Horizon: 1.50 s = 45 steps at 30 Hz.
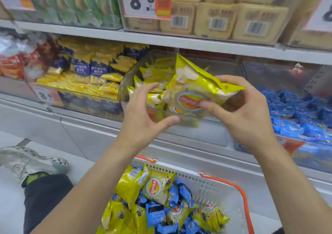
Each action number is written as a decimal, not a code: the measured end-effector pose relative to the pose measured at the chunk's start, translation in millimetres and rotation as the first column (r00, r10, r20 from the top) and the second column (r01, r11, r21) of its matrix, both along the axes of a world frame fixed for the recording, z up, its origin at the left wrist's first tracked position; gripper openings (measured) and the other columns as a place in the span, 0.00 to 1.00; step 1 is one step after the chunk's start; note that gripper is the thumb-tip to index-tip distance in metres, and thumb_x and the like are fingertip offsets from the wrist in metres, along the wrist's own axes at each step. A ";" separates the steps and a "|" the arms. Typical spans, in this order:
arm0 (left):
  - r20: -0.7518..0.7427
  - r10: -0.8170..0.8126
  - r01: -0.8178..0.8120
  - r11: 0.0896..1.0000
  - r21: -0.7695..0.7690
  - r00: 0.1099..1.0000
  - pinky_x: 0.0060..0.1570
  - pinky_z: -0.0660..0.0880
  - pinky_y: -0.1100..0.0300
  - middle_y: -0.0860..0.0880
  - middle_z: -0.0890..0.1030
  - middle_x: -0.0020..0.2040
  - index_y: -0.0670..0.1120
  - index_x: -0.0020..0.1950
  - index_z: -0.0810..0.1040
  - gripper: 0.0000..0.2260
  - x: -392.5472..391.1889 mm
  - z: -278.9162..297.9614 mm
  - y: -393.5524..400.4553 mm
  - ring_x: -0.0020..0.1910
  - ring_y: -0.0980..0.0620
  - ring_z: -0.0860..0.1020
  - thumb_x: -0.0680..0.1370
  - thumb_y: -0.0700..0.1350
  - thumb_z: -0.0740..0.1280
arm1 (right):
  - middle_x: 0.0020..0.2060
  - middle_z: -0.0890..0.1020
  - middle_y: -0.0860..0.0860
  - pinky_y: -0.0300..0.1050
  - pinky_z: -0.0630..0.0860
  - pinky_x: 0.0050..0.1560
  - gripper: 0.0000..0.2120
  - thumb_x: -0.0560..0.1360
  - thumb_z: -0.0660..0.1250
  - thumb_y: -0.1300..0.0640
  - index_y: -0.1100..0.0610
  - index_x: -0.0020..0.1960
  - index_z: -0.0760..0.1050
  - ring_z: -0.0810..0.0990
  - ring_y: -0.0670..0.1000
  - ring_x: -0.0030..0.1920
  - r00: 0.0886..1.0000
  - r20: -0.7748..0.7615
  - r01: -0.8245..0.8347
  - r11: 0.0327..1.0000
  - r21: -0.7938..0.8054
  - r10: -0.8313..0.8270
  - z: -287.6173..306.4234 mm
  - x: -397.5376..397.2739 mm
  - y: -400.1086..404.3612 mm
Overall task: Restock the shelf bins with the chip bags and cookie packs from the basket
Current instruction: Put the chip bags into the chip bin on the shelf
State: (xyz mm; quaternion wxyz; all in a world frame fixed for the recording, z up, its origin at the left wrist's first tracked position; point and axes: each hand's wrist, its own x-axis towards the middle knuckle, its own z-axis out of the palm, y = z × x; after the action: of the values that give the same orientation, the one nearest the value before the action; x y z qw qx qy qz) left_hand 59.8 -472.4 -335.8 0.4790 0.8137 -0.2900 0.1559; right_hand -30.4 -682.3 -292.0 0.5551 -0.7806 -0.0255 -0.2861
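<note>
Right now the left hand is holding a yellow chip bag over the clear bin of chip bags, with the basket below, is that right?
Not quite: the head view shows the right hand holding the yellow chip bag over the clear bin, basket below. The left hand is open beside it.

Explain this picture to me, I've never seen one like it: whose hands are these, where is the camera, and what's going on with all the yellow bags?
The one picture comes from a camera worn on a person's head, looking down at their own bare hands; there is no robot. The right hand pinches a yellow chip bag over a clear shelf bin already holding similar bags. The left hand is open beside it, holding nothing. Below, a white basket with orange handles holds more yellow chip bags and blue cookie packs. To the right, another bin holds blue packs.
</note>
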 end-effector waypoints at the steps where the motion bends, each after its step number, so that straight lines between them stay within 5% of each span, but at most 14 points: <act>1: 0.049 0.001 -0.005 0.997 0.078 0.999 0.67 0.61 0.69 0.59 0.69 0.66 0.53 0.71 0.67 0.40 12.6 -1.4 -1.9 0.67 0.64 0.66 0.65 0.68 0.73 | 0.47 0.85 0.47 0.40 0.80 0.50 0.25 0.66 0.81 0.61 0.53 0.60 0.77 0.85 0.45 0.47 0.999 0.014 0.043 0.999 -0.023 -0.043 2.7 4.9 -2.3; 6: 0.176 0.034 -0.097 0.929 0.358 0.984 0.71 0.62 0.50 0.49 0.72 0.69 0.47 0.72 0.69 0.44 47.0 -28.9 -10.4 0.71 0.48 0.66 0.64 0.73 0.66 | 0.47 0.83 0.43 0.41 0.80 0.47 0.26 0.66 0.81 0.53 0.42 0.59 0.73 0.83 0.42 0.43 0.986 -0.061 0.137 0.965 -0.224 -0.154 -1.5 30.9 -15.6; 11: 0.183 0.049 -0.118 0.912 0.393 0.982 0.71 0.58 0.53 0.52 0.70 0.71 0.49 0.72 0.68 0.44 51.8 -33.5 -10.9 0.72 0.50 0.64 0.64 0.73 0.66 | 0.39 0.84 0.43 0.35 0.76 0.41 0.20 0.62 0.82 0.48 0.44 0.49 0.78 0.83 0.43 0.38 0.964 -0.200 0.086 0.917 -0.389 -0.175 -14.7 43.6 -29.2; 13: 0.178 0.047 -0.117 0.904 0.412 0.983 0.71 0.56 0.54 0.53 0.69 0.71 0.50 0.73 0.67 0.44 51.2 -32.8 -9.8 0.73 0.50 0.63 0.64 0.73 0.66 | 0.40 0.85 0.44 0.39 0.78 0.45 0.20 0.61 0.82 0.46 0.43 0.50 0.79 0.83 0.45 0.41 0.947 -0.273 0.032 0.898 -0.440 -0.168 -16.1 45.8 -34.1; 15: 0.181 0.052 -0.125 0.897 0.424 0.982 0.71 0.55 0.54 0.54 0.68 0.71 0.50 0.73 0.67 0.43 50.2 -32.9 -10.6 0.73 0.50 0.62 0.64 0.72 0.67 | 0.44 0.84 0.42 0.32 0.75 0.45 0.21 0.61 0.81 0.44 0.43 0.50 0.79 0.82 0.40 0.43 0.934 -0.326 -0.024 0.885 -0.465 -0.147 -15.1 47.7 -35.0; 17: 0.205 0.063 -0.147 0.892 0.427 0.977 0.70 0.54 0.55 0.54 0.68 0.70 0.50 0.72 0.67 0.42 50.3 -34.4 -11.6 0.73 0.51 0.62 0.64 0.71 0.68 | 0.49 0.81 0.40 0.24 0.69 0.43 0.23 0.61 0.77 0.36 0.42 0.52 0.79 0.78 0.35 0.45 0.925 -0.351 -0.065 0.848 -0.526 -0.146 -12.8 50.1 -32.0; 20: 0.240 0.061 -0.161 0.892 0.423 0.969 0.70 0.54 0.56 0.53 0.69 0.70 0.50 0.72 0.67 0.41 50.9 -35.2 -11.9 0.72 0.50 0.63 0.64 0.70 0.68 | 0.49 0.78 0.44 0.28 0.70 0.42 0.26 0.61 0.66 0.28 0.42 0.52 0.81 0.78 0.38 0.43 0.914 -0.379 -0.071 0.863 -0.501 -0.145 -9.4 53.0 -28.6; 23: 0.229 0.058 -0.156 0.888 0.433 0.972 0.69 0.54 0.57 0.54 0.69 0.70 0.51 0.72 0.67 0.41 51.7 -36.3 -12.1 0.72 0.51 0.63 0.65 0.72 0.67 | 0.45 0.81 0.48 0.42 0.72 0.44 0.20 0.67 0.70 0.34 0.45 0.52 0.82 0.80 0.45 0.41 0.907 -0.368 -0.029 0.842 -0.539 -0.205 -14.0 60.0 -27.7; 31: 0.061 0.100 -0.113 0.950 0.292 0.993 0.62 0.50 0.64 0.62 0.70 0.64 0.63 0.77 0.58 0.25 45.9 -29.1 -17.9 0.65 0.60 0.62 0.80 0.66 0.48 | 0.35 0.78 0.43 0.43 0.71 0.42 0.15 0.67 0.77 0.41 0.46 0.49 0.81 0.78 0.50 0.41 0.905 -0.338 0.047 0.849 -0.526 -0.259 -27.7 72.1 -9.1; 35: 0.084 0.146 -0.165 0.940 0.298 0.986 0.60 0.52 0.63 0.59 0.73 0.61 0.63 0.68 0.70 0.17 47.8 -29.8 -23.7 0.63 0.55 0.66 0.81 0.60 0.53 | 0.50 0.83 0.48 0.43 0.70 0.45 0.17 0.66 0.78 0.42 0.47 0.51 0.79 0.77 0.50 0.44 0.885 -0.377 0.038 0.851 -0.524 -0.272 -34.1 75.5 -4.9; 40: 0.079 0.197 -0.212 0.928 0.307 0.977 0.58 0.51 0.64 0.59 0.72 0.59 0.64 0.63 0.74 0.12 49.1 -27.5 -29.9 0.60 0.56 0.64 0.81 0.52 0.61 | 0.47 0.82 0.47 0.45 0.76 0.50 0.18 0.68 0.74 0.37 0.43 0.54 0.81 0.80 0.51 0.49 0.856 -0.462 -0.039 0.862 -0.506 -0.233 -25.3 70.4 -10.6; 45: 0.041 0.231 -0.232 0.925 0.302 0.972 0.55 0.52 0.64 0.60 0.71 0.57 0.62 0.59 0.77 0.12 50.0 -25.6 -32.3 0.53 0.63 0.58 0.79 0.47 0.64 | 0.52 0.68 0.48 0.42 0.72 0.55 0.30 0.69 0.75 0.40 0.43 0.68 0.71 0.79 0.48 0.45 0.862 -0.420 0.038 0.862 -0.505 -0.284 -23.4 67.7 -13.1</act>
State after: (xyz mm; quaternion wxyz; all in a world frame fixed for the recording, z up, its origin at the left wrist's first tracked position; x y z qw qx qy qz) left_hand 109.8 -504.6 -361.4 0.3255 0.9059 -0.2136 0.1665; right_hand 37.4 -695.4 -315.4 0.3057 -0.9387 0.1104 -0.1145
